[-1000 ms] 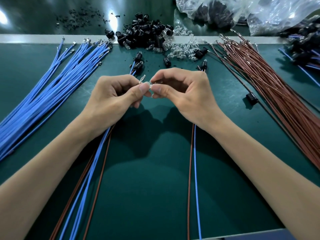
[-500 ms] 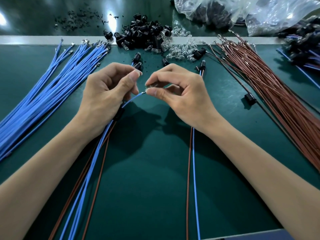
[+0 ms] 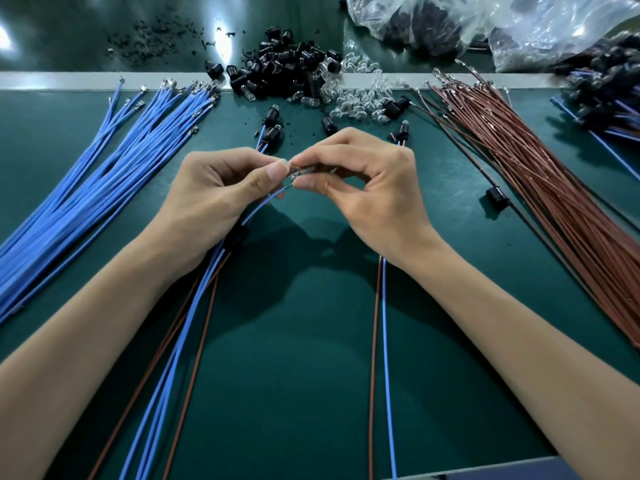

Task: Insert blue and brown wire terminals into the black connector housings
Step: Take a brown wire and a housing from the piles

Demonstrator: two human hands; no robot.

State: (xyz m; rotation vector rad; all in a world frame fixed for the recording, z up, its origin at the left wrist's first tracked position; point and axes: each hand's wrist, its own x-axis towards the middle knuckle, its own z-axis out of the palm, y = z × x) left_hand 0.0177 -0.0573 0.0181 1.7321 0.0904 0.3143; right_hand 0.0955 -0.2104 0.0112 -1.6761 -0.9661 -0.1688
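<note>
Now: left hand (image 3: 221,199) and right hand (image 3: 367,188) meet fingertip to fingertip at mid-frame, both pinching a small clear part (image 3: 301,173). A blue wire (image 3: 263,204) ends just below the pinch and runs toward lower left, past a black housing (image 3: 237,237) beside the left wrist. Blue wire bundle (image 3: 104,174) lies at left, brown wire bundle (image 3: 536,174) at right, housing pile (image 3: 287,74) at upper centre, all on the green mat (image 3: 311,375).

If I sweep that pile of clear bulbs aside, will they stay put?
Probably not: the clear bulbs look small, rounded and loose, so they would likely roll and scatter. They look glassy, so possibly fragile; the mat seems smooth, offering little grip.
</note>
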